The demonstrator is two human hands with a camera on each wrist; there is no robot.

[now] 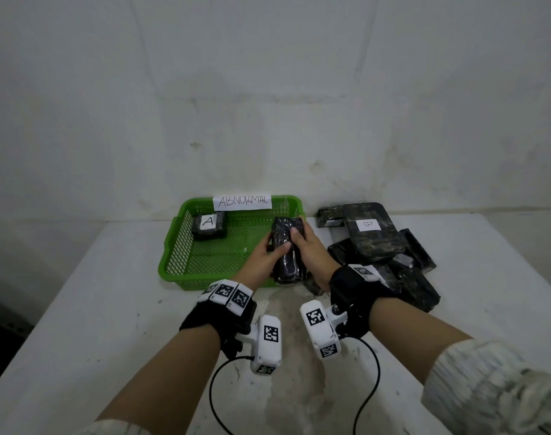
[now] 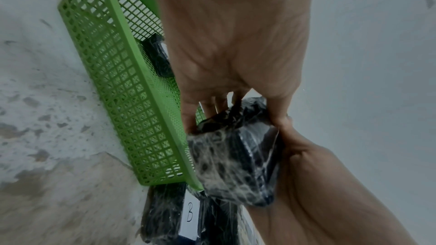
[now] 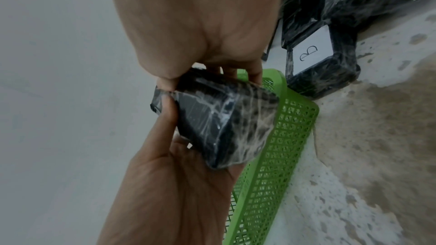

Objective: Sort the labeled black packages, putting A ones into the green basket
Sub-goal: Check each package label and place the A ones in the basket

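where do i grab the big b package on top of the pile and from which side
Take the B package by its two long edges, coming from above. It lies flat, label up, on top of the pile, so both edges look free, and its rounded slab shape probably suits a span across the width. Both hands are now on another package, so one must let go first.

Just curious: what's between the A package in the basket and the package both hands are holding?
Only bare green basket floor lies between the A package and the held package, seen in the head view.

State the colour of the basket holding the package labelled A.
Green basket, with a lattice wall; clearest in the head view.
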